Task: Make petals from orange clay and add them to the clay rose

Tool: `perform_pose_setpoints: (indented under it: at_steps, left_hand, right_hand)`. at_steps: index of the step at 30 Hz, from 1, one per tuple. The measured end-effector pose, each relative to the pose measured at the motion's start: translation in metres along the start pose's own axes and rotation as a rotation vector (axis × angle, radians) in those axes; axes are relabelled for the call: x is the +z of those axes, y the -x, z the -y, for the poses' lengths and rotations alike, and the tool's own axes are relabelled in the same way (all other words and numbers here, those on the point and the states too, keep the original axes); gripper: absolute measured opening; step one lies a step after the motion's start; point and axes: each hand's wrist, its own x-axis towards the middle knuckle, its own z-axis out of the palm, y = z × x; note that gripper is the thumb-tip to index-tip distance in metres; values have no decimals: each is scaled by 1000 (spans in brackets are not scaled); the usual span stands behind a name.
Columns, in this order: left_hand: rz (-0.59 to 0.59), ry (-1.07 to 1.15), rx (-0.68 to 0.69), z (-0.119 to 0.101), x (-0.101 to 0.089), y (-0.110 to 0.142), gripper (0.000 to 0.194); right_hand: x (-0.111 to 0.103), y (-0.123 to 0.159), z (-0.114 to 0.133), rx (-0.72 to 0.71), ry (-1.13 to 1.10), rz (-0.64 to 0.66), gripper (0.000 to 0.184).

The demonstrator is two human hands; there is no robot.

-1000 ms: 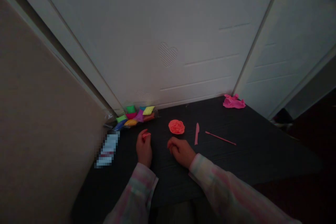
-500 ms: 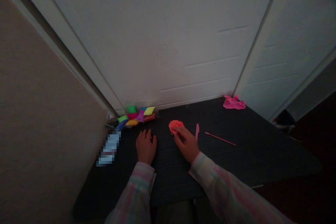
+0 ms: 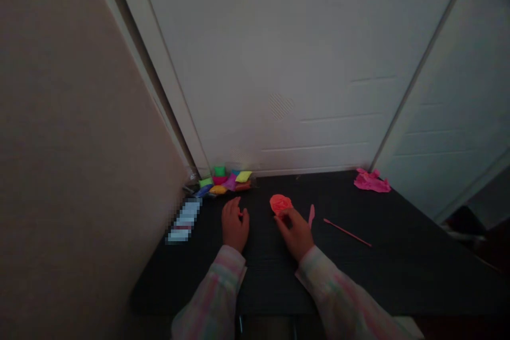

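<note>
The orange flower [image 3: 279, 203] lies on the dark table [image 3: 271, 287], just beyond your right hand [image 3: 298, 235]. It looks like soft clay: probably very light, a little tacky, its thin ruffled folds easily dented or torn. You'd do best to hold it low around the outer rim, with light fingertips. Your right thumb and fingers are at its near right edge; you can't tell whether they pinch it or merely touch. Your left hand [image 3: 234, 229], nearer and to the left, is curled with thumb and fingers around a small orange bit [image 3: 240, 214]. Right of the flower lie the pink knife [image 3: 311, 214] and stick [image 3: 347, 232]; far left, coloured packets [image 3: 218, 189]; far right, a pink lump [image 3: 372, 181].
</note>
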Motion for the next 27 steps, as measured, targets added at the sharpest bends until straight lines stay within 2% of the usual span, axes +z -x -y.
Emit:
perform_pose_setpoints:
  at_steps: [2,6,8,12,18,24,27]
  left_hand:
    - [71,104,-19,-8,2,10,35]
    - [321,296,-110,-22,9,31,26]
    - [409,365,-169,-26,13,35,22]
    - [505,466,-311,-24,15,31,22]
    - [530,591,-467,-16,13,27,21]
    - [496,679,-509,-11,13,25,15]
    - [472,718,-529,-9,14,24,18]
  right_hand:
    - [4,5,-1,-34,-7,58,11]
    - [9,14,-2,-68,-21,200,12]
    - [9,17,-3,-44,-16,241,16]
    - [7,18,-6,58,18,256,26]
    - [7,16,-7,110,66,308,28]
    - [8,17,-5,107,97,339,25]
    - [7,16,-2,93,94,329,18]
